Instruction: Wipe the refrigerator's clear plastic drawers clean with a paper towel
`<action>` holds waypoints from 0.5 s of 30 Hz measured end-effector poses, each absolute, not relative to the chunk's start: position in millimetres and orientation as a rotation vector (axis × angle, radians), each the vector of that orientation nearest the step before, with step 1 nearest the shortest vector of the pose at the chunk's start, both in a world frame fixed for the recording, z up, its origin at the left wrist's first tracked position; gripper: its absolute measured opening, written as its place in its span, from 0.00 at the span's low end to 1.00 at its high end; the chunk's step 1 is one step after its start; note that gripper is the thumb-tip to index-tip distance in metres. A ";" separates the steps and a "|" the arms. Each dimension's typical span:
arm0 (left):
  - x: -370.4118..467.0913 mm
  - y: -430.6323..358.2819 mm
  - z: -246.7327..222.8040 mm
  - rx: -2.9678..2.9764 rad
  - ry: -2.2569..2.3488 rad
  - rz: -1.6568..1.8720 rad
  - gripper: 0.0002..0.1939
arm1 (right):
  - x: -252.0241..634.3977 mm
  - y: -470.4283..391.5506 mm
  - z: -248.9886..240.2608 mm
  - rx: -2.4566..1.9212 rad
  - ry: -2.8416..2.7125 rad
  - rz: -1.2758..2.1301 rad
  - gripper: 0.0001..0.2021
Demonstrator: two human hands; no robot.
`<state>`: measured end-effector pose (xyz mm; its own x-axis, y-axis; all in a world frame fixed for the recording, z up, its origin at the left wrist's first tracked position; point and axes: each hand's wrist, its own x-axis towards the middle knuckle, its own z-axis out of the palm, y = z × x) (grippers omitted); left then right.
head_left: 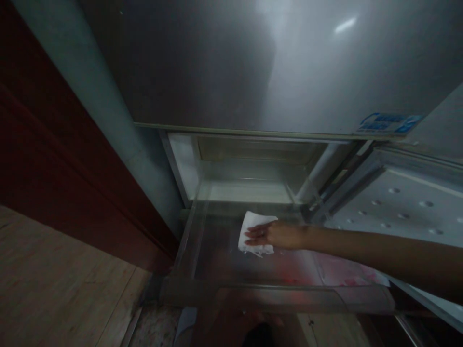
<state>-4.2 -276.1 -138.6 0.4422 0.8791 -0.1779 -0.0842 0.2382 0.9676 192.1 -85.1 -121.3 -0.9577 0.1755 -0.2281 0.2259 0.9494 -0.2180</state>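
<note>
My right hand reaches in from the right and holds a white tissue against the flat floor of a clear plastic drawer. Its fingers lie across the tissue, pointing left, and the tissue's lower edge is ragged. The drawer is pulled out of a fridge compartment, whose pale inside shows behind it. Reddish patches show through the drawer's front part. My left hand is not visible.
Above the compartment is a grey fridge door with a blue sticker. An open lower door stands at the right. A dark red wooden panel rises at the left, beside a tiled floor.
</note>
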 end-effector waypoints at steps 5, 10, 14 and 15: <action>-4.5 -278.6 -142.0 1.164 0.914 0.792 0.28 | 193.7 -124.6 -126.9 -0.001 2.929 -0.403 0.23; -9.2 -284.4 -140.3 1.205 1.057 0.740 0.16 | 188.5 -80.6 -122.7 0.048 2.937 -0.386 0.24; -11.7 -284.6 -132.4 1.206 1.070 0.729 0.12 | 185.5 -16.2 -113.7 0.344 2.935 -0.335 0.29; -12.1 -283.8 -130.5 1.203 1.067 0.728 0.13 | 184.1 -1.1 -111.2 0.429 2.932 -0.317 0.30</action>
